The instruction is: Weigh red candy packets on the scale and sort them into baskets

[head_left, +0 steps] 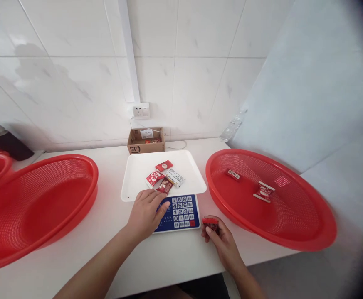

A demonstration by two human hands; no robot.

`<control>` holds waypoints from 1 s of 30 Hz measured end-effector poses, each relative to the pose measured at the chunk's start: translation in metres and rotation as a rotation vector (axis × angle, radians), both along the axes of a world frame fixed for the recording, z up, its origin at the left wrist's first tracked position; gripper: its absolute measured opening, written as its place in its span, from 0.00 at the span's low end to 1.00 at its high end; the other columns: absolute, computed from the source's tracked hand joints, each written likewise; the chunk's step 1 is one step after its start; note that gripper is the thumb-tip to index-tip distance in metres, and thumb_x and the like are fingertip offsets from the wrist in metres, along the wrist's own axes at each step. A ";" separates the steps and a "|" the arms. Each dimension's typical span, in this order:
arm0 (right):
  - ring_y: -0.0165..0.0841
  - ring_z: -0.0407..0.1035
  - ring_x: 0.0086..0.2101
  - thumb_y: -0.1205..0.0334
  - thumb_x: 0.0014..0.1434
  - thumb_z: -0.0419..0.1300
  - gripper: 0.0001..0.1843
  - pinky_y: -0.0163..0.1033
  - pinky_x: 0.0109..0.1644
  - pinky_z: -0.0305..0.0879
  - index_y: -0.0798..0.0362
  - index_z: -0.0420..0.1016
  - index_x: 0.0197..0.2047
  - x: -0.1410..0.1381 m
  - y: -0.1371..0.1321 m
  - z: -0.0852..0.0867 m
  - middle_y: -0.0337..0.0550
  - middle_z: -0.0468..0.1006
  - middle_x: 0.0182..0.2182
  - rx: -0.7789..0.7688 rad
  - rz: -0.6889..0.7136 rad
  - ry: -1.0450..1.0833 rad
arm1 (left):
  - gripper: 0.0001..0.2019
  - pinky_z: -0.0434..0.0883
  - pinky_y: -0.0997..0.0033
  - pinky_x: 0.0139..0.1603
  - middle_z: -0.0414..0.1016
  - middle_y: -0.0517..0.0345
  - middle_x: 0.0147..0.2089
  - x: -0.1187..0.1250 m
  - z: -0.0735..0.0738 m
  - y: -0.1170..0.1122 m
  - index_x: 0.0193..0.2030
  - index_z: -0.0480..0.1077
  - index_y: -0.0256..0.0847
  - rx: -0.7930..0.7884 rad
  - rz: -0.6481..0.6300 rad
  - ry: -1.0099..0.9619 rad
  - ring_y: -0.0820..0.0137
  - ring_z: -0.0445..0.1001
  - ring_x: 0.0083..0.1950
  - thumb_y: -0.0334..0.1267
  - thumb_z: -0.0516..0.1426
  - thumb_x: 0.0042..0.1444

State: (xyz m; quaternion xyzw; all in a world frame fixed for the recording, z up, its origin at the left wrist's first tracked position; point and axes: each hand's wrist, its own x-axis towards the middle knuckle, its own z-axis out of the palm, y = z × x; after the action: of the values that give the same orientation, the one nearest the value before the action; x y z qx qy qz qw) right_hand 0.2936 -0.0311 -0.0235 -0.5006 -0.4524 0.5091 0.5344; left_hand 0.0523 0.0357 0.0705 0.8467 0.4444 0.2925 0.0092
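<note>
In the middle of the table stands a weighing scale with a white pan (137, 166) and a blue keypad (183, 212). Several small wrapped packets lie on the pan: a red one (164, 165), a red and white one (154, 178), a silvery one (175, 177) and a dark red one (164, 185). My left hand (146, 209) is over the pan's front edge, fingers stretched out, fingertips close to the dark red packet; whether they touch it I cannot tell. To the right of the keypad, my right hand (221, 240) pinches a small red packet (211, 224).
On the right a red plastic basket (231, 220) holds two small packets, one dark red (233, 175), one red and white (264, 192). Another red basket (72, 224) stands left. Behind the pan sits a cardboard box (150, 148). A black bottle (11, 143) lies at far left.
</note>
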 end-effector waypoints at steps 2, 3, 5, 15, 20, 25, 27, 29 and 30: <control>0.33 0.67 0.29 0.53 0.55 0.58 0.15 0.38 0.29 0.64 0.51 0.67 0.43 0.000 0.001 0.001 0.43 0.72 0.31 -0.005 0.004 0.000 | 0.11 0.64 0.62 0.48 0.74 0.54 0.42 0.001 0.000 0.002 0.44 0.68 0.41 -0.003 -0.054 -0.031 0.66 0.68 0.46 0.40 0.49 0.60; 0.33 0.67 0.29 0.52 0.55 0.58 0.15 0.38 0.29 0.64 0.51 0.67 0.43 0.000 0.001 0.001 0.44 0.72 0.31 -0.006 0.001 0.002 | 0.10 0.64 0.62 0.48 0.74 0.54 0.41 -0.001 0.001 0.004 0.43 0.69 0.41 -0.004 -0.063 -0.046 0.66 0.68 0.45 0.40 0.49 0.60; 0.33 0.67 0.29 0.52 0.55 0.58 0.15 0.39 0.29 0.64 0.51 0.68 0.43 0.000 0.002 0.001 0.44 0.72 0.31 -0.006 -0.002 0.010 | 0.10 0.64 0.62 0.47 0.74 0.54 0.38 -0.006 0.003 0.011 0.39 0.69 0.41 -0.004 -0.038 -0.069 0.66 0.68 0.43 0.39 0.49 0.60; 0.33 0.66 0.28 0.51 0.54 0.58 0.16 0.39 0.29 0.64 0.51 0.68 0.42 -0.001 0.003 0.004 0.44 0.72 0.31 -0.010 -0.013 -0.001 | 0.13 0.62 0.58 0.54 0.73 0.53 0.46 -0.027 0.019 0.045 0.42 0.70 0.42 -0.110 -0.060 0.058 0.64 0.66 0.51 0.42 0.47 0.60; 0.33 0.66 0.28 0.51 0.54 0.59 0.15 0.38 0.29 0.64 0.50 0.68 0.42 -0.001 0.003 0.002 0.43 0.72 0.31 -0.019 -0.015 0.003 | 0.14 0.64 0.62 0.50 0.73 0.53 0.42 -0.036 0.019 0.042 0.38 0.70 0.41 -0.165 -0.013 -0.066 0.66 0.67 0.48 0.43 0.46 0.60; 0.33 0.66 0.28 0.51 0.54 0.59 0.15 0.38 0.29 0.64 0.50 0.68 0.42 0.000 0.002 0.000 0.43 0.72 0.30 -0.024 -0.017 -0.014 | 0.14 0.67 0.67 0.46 0.73 0.53 0.41 -0.058 0.009 0.014 0.38 0.69 0.40 -0.057 0.243 -0.413 0.67 0.70 0.45 0.44 0.46 0.59; 0.33 0.66 0.28 0.51 0.53 0.59 0.15 0.38 0.29 0.64 0.50 0.69 0.41 0.000 0.002 0.001 0.43 0.73 0.30 -0.030 -0.022 -0.021 | 0.15 0.68 0.69 0.43 0.73 0.54 0.37 -0.067 0.002 -0.001 0.37 0.69 0.40 -0.027 0.402 -0.572 0.68 0.71 0.41 0.45 0.46 0.59; 0.33 0.66 0.28 0.52 0.53 0.59 0.14 0.38 0.29 0.64 0.50 0.69 0.41 0.000 0.002 0.002 0.43 0.73 0.30 -0.034 -0.021 -0.020 | 0.16 0.68 0.71 0.40 0.72 0.56 0.34 -0.076 -0.006 -0.014 0.35 0.69 0.39 -0.037 0.530 -0.705 0.69 0.71 0.38 0.46 0.46 0.59; 0.33 0.66 0.28 0.52 0.53 0.59 0.14 0.38 0.29 0.63 0.50 0.69 0.41 0.000 0.002 0.003 0.43 0.73 0.30 -0.034 -0.019 -0.017 | 0.16 0.68 0.71 0.39 0.71 0.57 0.32 -0.080 -0.011 -0.020 0.34 0.68 0.39 -0.062 0.574 -0.753 0.70 0.70 0.36 0.47 0.46 0.59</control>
State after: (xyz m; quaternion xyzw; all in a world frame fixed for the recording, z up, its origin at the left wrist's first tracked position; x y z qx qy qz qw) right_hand 0.2937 -0.0289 -0.0209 -0.5183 -0.4432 0.5073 0.5269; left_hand -0.0275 0.0159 0.0596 0.5240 0.6346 0.5566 0.1137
